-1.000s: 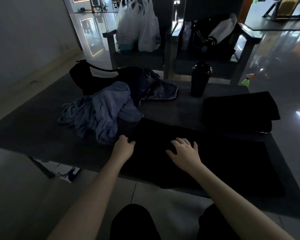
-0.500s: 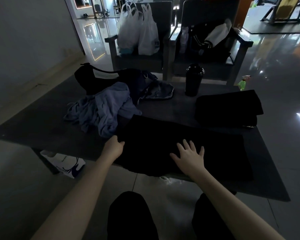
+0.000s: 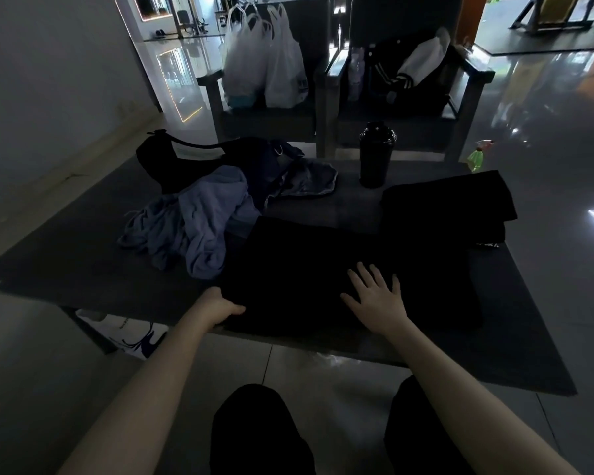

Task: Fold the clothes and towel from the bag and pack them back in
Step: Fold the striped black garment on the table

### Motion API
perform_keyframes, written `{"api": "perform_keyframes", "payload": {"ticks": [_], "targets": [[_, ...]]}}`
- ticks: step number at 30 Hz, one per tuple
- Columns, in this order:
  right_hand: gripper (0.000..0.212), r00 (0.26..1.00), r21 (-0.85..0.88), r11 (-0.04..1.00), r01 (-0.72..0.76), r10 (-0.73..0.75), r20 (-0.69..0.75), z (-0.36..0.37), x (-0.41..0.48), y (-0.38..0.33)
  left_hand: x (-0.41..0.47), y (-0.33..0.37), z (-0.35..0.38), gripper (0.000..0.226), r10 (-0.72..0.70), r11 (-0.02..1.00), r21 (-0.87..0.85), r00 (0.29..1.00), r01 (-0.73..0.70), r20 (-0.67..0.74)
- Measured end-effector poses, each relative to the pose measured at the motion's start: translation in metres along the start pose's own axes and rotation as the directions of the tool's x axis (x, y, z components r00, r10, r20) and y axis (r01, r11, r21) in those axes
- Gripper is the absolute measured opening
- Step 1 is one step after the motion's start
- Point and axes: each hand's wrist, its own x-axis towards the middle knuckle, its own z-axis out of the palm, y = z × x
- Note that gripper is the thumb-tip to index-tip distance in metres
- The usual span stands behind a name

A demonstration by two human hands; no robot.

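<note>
Writing: small pale print on the near edge of the folded black garment (image 3: 446, 204), far right of the right fingertips, too small to read; blue markings on the white paper bag (image 3: 131, 332), below and left of the left knuckles, not legible; dark printed patch on one of the plastic bags (image 3: 264, 63), unreadable.
Left hand (image 3: 216, 308): closed on the near left edge of the black cloth (image 3: 295, 269), thumb lying on top, other fingers tucked out of sight at the edge.
Right hand (image 3: 374, 299): flat on the same cloth, palm down, fingers (image 3: 357, 274) straight and spread, gripping nothing.
Black cloth: one, spread flat on the table (image 3: 66, 262), under both hands and reaching well right of the right fingers.
Folded black garment: one stack, on the table beyond and right of the right fingertips.
Blue garment heap (image 3: 199, 228): one crumpled pile, just beyond the left knuckles, touching the cloth's far left corner.
Black bag (image 3: 172, 162): one, slumped behind the heap, farther from the left fingers.
Denim piece (image 3: 309, 181): one, beside the bag, straight ahead between the two hands' lines.
Black bottle (image 3: 376, 154): one, upright, directly beyond the right fingertips at the table's far edge.
Chairs (image 3: 210, 78): two, side by side past the table.
Plastic bags: white, two or three overlapping, on the left chair.
Striped jacket (image 3: 402, 77): one, on the right chair.
Green spray bottle (image 3: 476, 159): one, on the floor far right of the right fingers.
Knees (image 3: 254, 430): two, in dark trousers, nearer than both wrists.
</note>
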Motion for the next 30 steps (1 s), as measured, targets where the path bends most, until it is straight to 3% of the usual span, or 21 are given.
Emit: {"api": "perform_keyframes", "payload": {"ticks": [3, 6, 8, 10, 12, 13, 18, 22, 26, 28, 30], "targets": [[0.063, 1.000, -0.037, 0.999, -0.003, 0.003, 0.016, -0.003, -0.005, 0.005, -0.010, -0.001, 0.000, 0.023, -0.023, 0.999, -0.030, 0.997, 0.021, -0.067], [0.060, 0.998, -0.031, 1.000, -0.002, 0.000, -0.061, -0.007, -0.013, -0.007, -0.017, -0.003, 0.003, 0.014, 0.020, 0.999, 0.036, 0.990, -0.015, -0.142], [0.057, 0.983, 0.021, 0.993, 0.114, -0.110, -0.146, -0.004, -0.022, -0.019, -0.024, -0.005, 0.005, 0.029, 0.068, 0.994, 0.095, 0.985, -0.053, -0.156], [0.067, 0.961, 0.069, 0.962, 0.265, -0.257, -0.106, 0.001, -0.033, -0.029, -0.027, -0.009, 0.007, 0.043, 0.083, 0.990, 0.123, 0.987, -0.066, -0.135], [0.087, 0.934, 0.010, 0.934, 0.356, -0.356, -0.036, 0.011, -0.042, -0.036, -0.031, -0.012, 0.011, 0.046, 0.099, 0.988, 0.130, 0.988, -0.083, -0.122], [0.087, 0.923, -0.059, 0.923, 0.381, -0.383, -0.033, 0.016, -0.045, -0.038, -0.032, -0.012, 0.012, 0.049, 0.107, 0.990, 0.109, 0.987, -0.094, -0.123], [0.064, 0.893, -0.127, 0.904, 0.407, -0.424, -0.151, 0.026, -0.047, -0.048, -0.035, 0.000, 0.001, 0.050, 0.178, 0.972, -0.127, 0.974, -0.196, -0.139], [0.049, 0.881, -0.085, 0.913, 0.399, -0.407, -0.242, 0.023, -0.047, -0.051, -0.037, 0.022, -0.009, 0.033, 0.012, 0.864, -0.502, 0.999, -0.031, -0.042], [0.037, 0.883, 0.089, 0.910, 0.405, -0.364, -0.297, 0.013, -0.035, -0.052, -0.035, 0.036, -0.013, 0.026, -0.016, 0.684, -0.727, 0.998, 0.061, 0.069], [0.028, 0.929, 0.256, 0.908, 0.331, -0.265, -0.259, -0.004, -0.026, -0.053, -0.031, 0.044, -0.016, 0.031, 0.018, 0.603, -0.796, 0.997, 0.047, 0.073], [0.024, 0.971, 0.450, 0.869, 0.208, -0.129, -0.200, -0.018, -0.011, -0.054, -0.023, 0.052, -0.017, 0.046, 0.074, 0.605, -0.796, 0.997, -0.020, 0.031]]}}
